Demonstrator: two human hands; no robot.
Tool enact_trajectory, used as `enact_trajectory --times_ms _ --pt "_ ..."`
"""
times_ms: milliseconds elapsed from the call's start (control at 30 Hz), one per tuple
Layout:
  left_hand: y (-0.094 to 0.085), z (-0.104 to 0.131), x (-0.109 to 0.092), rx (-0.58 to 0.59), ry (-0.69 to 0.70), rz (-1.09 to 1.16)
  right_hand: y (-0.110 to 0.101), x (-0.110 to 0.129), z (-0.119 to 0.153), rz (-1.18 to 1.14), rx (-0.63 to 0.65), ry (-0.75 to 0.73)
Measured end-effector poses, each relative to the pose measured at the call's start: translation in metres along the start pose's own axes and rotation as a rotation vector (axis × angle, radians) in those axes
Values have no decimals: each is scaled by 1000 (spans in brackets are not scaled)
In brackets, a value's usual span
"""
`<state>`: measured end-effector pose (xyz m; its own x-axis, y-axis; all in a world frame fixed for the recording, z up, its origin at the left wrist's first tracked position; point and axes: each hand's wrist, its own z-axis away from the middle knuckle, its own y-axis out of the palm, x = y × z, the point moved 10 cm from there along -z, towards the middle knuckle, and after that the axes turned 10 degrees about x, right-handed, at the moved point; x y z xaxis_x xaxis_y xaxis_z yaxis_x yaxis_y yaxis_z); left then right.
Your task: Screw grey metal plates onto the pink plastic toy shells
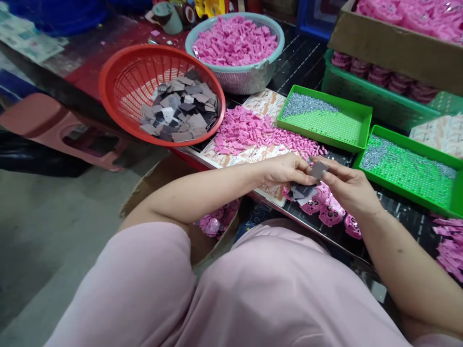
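My left hand [284, 169] is closed, with thumb and fingers pinching the left edge of a small grey square plate [318, 170]. From the other side my right hand [349, 185] grips the same plate between thumb and fingers. Just below my fingers lies a little pile of similar grey and black plates [303, 193]. Beside it, several pink animal-face plastic pieces [332, 211] rest along the table's near edge. Small pink rods [298, 140] and a heap of flat pink parts [240, 129] spread out beyond my left hand.
A red basket [123, 91] holds many grey plates. Behind it stands a pale blue basket [249, 79] of pink parts. Two green trays [325, 126] contain small metal screws. A cardboard box [390, 46] and a green crate [372, 99] are at right. A pink stool [36, 115] stands left.
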<state>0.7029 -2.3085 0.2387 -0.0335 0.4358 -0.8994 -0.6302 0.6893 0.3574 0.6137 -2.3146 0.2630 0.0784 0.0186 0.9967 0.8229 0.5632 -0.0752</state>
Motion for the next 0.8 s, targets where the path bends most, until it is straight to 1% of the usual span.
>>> enact_trajectory --times_ms 67,133,167,233,267,300,333,367,400,433,500,600,700,733,800 --pt "8 1 1 37 8 84 4 6 0 -57 9 -21" --pt "9 6 4 41 -22 156 0 15 0 -127 -44 -56" --pt "5 9 7 19 -46 191 -6 20 0 -154 -96 -71" --pt "-13 20 14 -87 -90 254 -22 27 3 -132 -234 -84" --pt "-27 27 18 -175 -101 284 -28 28 5 -54 -285 -74" --pt "-42 35 22 -273 -107 313 -30 30 7 80 -298 -62" --pt "-55 45 26 -368 -112 339 -26 32 7 261 -270 -59" --pt "-66 54 29 -450 -118 361 -16 34 6 467 -215 -68" --pt "-73 61 32 -505 -126 379 -2 33 6 672 -144 -89" --pt "-76 67 34 -530 -136 392 13 30 7 851 -72 -113" --pt "-73 71 36 -496 -152 399 39 21 9 1105 11 -140" --pt "-59 69 34 -382 -128 378 60 8 6 1315 60 -94" --pt "-51 65 32 -311 -79 316 66 5 2 1392 94 -79" --pt "-49 63 32 -289 -65 289 64 9 2 1383 85 -99" --pt "-42 57 31 -229 -51 234 54 24 5 1287 22 -165"
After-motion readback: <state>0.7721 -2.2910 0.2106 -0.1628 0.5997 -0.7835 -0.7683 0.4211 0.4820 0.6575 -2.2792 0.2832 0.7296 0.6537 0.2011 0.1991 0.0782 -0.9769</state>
